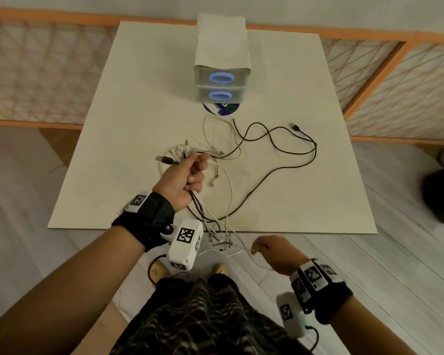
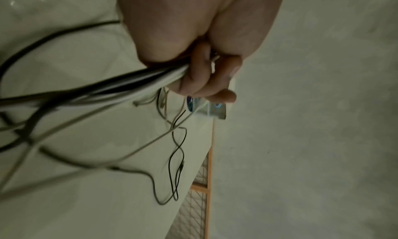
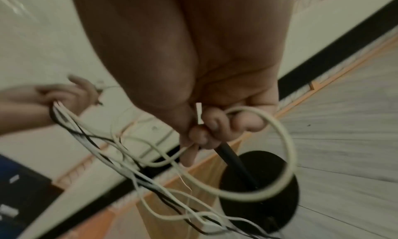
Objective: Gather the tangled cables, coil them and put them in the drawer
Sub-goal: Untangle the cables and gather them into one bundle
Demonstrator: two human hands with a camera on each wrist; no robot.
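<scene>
Left hand (image 1: 183, 179): fingers curled tight round a bundle of black and white cables (image 1: 203, 208), held above the near part of the cream table (image 1: 128, 119).
Right hand (image 1: 274, 252): low, off the near table edge; fingers pinch a white cable loop (image 3: 277, 159) and a black cable (image 3: 228, 156).
Loose black cable (image 1: 287, 149): lies in curves on the table, right of the left hand.
Drawer unit (image 1: 221, 80): white, two drawers with blue ring handles, both closed, at the far middle of the table, well apart from the cables.
</scene>
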